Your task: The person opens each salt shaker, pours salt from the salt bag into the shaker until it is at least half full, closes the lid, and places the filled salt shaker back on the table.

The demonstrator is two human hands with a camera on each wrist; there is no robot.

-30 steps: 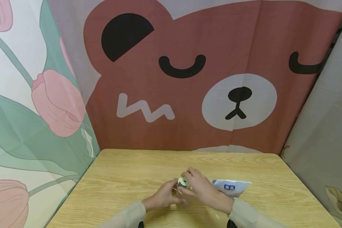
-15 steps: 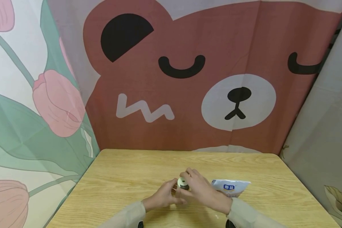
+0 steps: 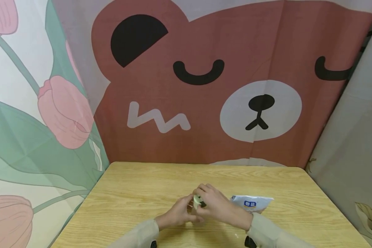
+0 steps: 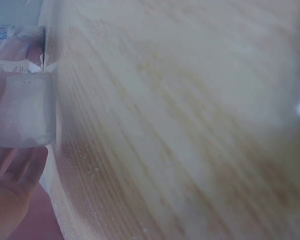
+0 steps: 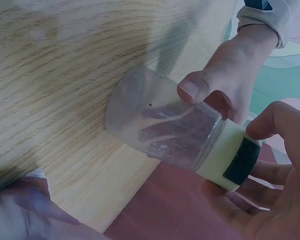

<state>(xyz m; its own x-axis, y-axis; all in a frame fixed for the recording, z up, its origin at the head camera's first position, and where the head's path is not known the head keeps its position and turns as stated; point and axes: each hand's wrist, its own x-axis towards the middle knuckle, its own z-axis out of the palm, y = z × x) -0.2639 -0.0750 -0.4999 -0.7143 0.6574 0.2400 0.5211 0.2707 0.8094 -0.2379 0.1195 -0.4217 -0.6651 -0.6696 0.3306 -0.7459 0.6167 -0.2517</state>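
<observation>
A clear seasoning jar [image 5: 160, 120] stands on the table between the hands, a little cloudy, with some white grains inside near its neck. On top of it is a pale yellow-green cap [image 5: 225, 155] with a dark section. The left hand [image 3: 176, 212] holds the jar's body, thumb on the near side and fingers on the other. From above, the right hand [image 3: 218, 205] grips the cap between thumb and fingers, hiding part of it in the head view. The jar's base [image 4: 25, 110] shows in the left wrist view.
Close behind the right forearm lies a white salt bag [image 3: 251, 202] with a blue logo, its lower part hidden. White grains are scattered on the wooden table [image 3: 136, 179]. A bear-print cloth [image 3: 204, 144] hangs at the table's far edge.
The cap has turned counterclockwise as seen from above: its dark section moved from the lower left round to the right. The right fingers shifted slightly left with it; the left hand stays put.
</observation>
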